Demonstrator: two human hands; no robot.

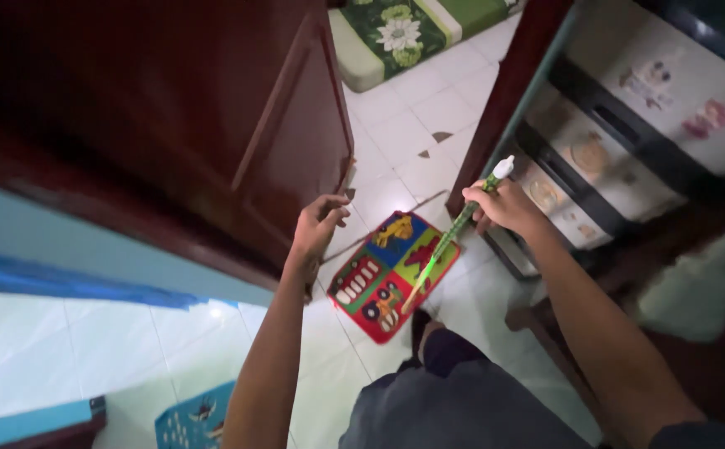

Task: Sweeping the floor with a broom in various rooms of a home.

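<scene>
— Knees are showing nearest, at six o'clock, in grey shorts (454,399). What are the hands doing?

— The right hand (505,208), at two o'clock, is closing tight round a green stick handle (454,233) with a white cap, which is slanting down toward the colourful doormat (395,274). The left hand (321,224) is curling loosely against the edge of the dark wooden door (296,141), gripping nothing that I can make out.

— How far along is it?

— The door is standing open and the handle's lower end is sitting over the mat; the person is standing short of the doorway, not yet through it.

— Anything crowding it?

— A drawer cabinet (595,158) is pressing in at three o'clock, a small blue mat (192,420) is lying at seven, and a green floral mattress (395,33) is lying beyond at twelve.
</scene>
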